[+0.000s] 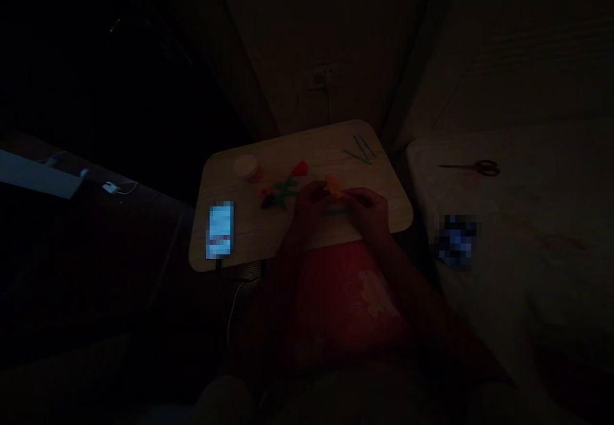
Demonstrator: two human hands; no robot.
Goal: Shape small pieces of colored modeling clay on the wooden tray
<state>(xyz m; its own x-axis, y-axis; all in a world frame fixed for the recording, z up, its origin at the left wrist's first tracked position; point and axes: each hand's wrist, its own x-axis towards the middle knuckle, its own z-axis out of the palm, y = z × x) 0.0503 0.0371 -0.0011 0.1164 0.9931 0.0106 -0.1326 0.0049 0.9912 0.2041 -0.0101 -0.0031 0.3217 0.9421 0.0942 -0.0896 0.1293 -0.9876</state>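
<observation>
The scene is very dark. Between my two hands is a yellow-orange flower-shaped piece [333, 186], its material too dim to make out. My left hand [311, 200] pinches it from the left. My right hand [368, 209] has its fingertips closed at its lower right edge. A thin blue-green stick [334, 212] lies on the table just below the hands. To the left of them are green leaf-like pieces [286, 188], a red piece [300, 169], a small orange piece [265, 192] and a dark piece [268, 202].
The small wooden table [254, 239] carries a pale round tub [246, 167], a lit phone [219, 230] and several thin sticks [361, 151] at the far right. Scissors [484, 168] and a blurred screen [457, 241] lie on a pale surface to the right. A wall socket [322, 77] is behind.
</observation>
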